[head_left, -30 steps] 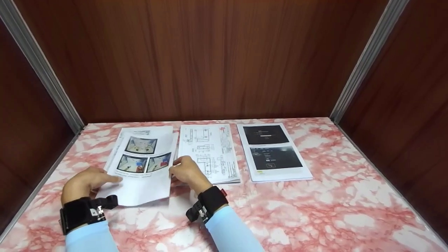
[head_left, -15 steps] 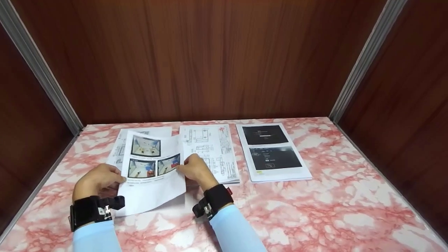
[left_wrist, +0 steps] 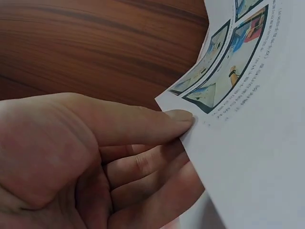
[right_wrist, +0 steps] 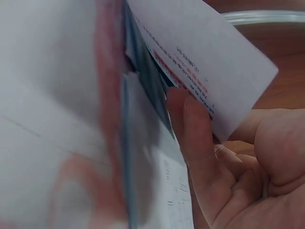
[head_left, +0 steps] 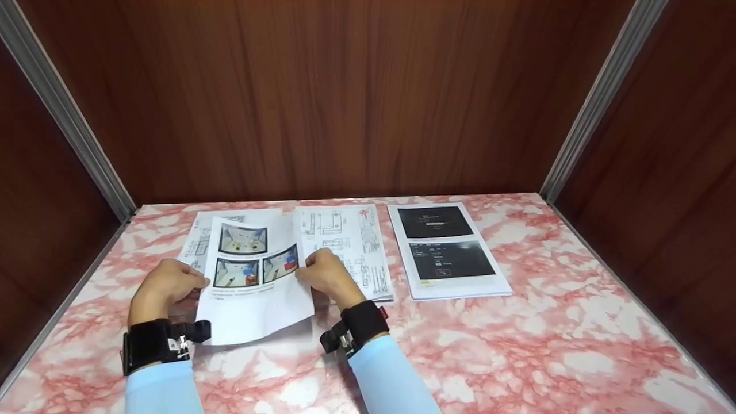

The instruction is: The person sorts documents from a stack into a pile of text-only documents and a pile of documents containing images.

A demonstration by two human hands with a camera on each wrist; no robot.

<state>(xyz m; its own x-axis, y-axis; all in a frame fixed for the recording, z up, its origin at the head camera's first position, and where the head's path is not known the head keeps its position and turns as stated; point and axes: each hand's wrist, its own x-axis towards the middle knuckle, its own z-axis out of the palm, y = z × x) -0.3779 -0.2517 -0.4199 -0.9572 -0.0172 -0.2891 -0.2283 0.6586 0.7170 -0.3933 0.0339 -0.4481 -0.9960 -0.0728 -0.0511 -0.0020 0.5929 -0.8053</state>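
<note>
A printed paper sheet (head_left: 253,319) with three colour photos is raised off the table, its lower part bowed. My left hand (head_left: 167,287) pinches its left edge; in the left wrist view the thumb (left_wrist: 176,117) lies over the printed face, with the other fingers behind. At the right edge my right hand (head_left: 330,273) pinches the sheet between thumb and fingers. The right wrist view shows curled fingers (right_wrist: 198,129) against the paper. Beneath and behind the sheet lie papers with line drawings (head_left: 198,244), mostly covered.
Just right of the sheet lies a stack of technical drawings (head_left: 374,253), partly hidden by my right hand. Farther right is a stack with two dark printed panels (head_left: 454,287). The red-and-white marbled table (head_left: 517,356) is bounded by brown wood-grain walls (head_left: 368,103).
The photo sheet has come off the left papers, shifting right and towards me with both hands and uncovering drawings beneath. Over the last half second it has risen slightly. The other stacks have stayed put.
</note>
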